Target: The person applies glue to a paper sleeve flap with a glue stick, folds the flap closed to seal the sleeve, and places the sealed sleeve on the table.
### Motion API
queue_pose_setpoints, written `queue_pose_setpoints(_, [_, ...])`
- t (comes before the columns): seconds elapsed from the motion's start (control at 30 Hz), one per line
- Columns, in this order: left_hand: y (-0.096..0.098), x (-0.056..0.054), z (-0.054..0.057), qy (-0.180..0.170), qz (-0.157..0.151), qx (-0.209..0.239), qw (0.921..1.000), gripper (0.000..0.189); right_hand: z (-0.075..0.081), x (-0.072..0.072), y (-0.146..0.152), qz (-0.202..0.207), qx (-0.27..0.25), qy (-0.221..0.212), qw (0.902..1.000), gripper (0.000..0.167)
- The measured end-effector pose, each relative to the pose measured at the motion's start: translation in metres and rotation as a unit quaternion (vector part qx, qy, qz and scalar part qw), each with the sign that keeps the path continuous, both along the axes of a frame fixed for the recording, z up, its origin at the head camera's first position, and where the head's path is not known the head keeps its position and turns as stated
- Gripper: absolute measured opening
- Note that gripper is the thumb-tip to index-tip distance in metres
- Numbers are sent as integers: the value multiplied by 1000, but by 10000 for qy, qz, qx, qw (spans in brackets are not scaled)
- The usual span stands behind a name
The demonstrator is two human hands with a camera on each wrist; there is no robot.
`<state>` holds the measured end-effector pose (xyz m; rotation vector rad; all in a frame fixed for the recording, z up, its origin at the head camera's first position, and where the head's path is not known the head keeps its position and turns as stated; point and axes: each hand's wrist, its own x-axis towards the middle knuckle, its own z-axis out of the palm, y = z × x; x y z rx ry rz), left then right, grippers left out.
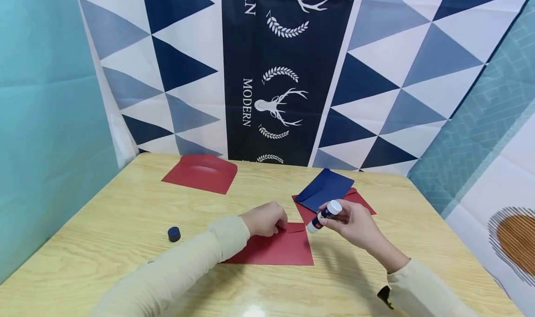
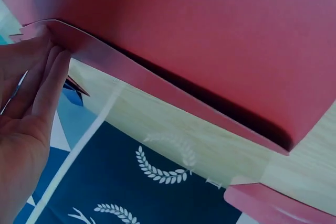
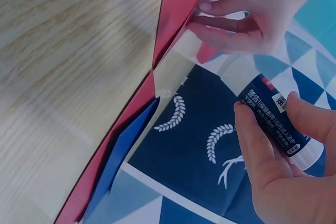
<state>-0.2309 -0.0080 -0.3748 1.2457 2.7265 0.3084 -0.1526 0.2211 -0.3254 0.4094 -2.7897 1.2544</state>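
Note:
A red envelope [image 1: 284,249] lies on the table in front of me, its long flap [image 2: 157,90] standing a little away from the body. My left hand [image 1: 266,218] pinches the flap's edge between thumb and fingers, as the right wrist view shows too. In my right hand [image 1: 355,221] is an uncapped glue stick [image 3: 275,116] with a dark blue label and white ends. It is held tilted, just right of the envelope and apart from it. The glue stick's dark cap [image 1: 173,234] stands on the table to the left.
A blue envelope [image 1: 326,188] lies partly over another red envelope [image 1: 362,200] at the right, behind my right hand. Another red envelope [image 1: 202,174] with its flap raised lies at the back left. A patterned curtain [image 1: 276,75] hangs behind the wooden table [image 1: 125,205].

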Motion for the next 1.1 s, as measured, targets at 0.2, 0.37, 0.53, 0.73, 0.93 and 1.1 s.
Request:
queue_pose_setpoints(0.2, [-15, 4, 5, -47, 164, 3, 9999, 25, 3, 1, -1, 38, 10, 59, 10000, 29])
queue_pose_setpoints(0.37, [-23, 6, 2, 51, 145, -20, 9999, 23, 3, 1, -1, 76, 18, 70, 9999, 28])
queue_pose_setpoints(0.53, [-24, 7, -1, 295, 29, 3, 9996, 23, 4, -1, -3, 78, 30, 68, 9999, 29])
queue_pose_setpoints(0.73, [-29, 9, -2, 332, 47, -6, 9994, 21, 5, -1, -5, 45, 20, 47, 10000, 30])
queue_pose_setpoints(0.93, [-42, 12, 3, 298, 173, 30, 9994, 21, 3, -1, -4, 85, 47, 107, 9999, 28])
queue_pose_setpoints(1.1, [-58, 14, 2, 176, 399, 157, 9989, 20, 1, 1, -1, 59, 80, 103, 9999, 29])
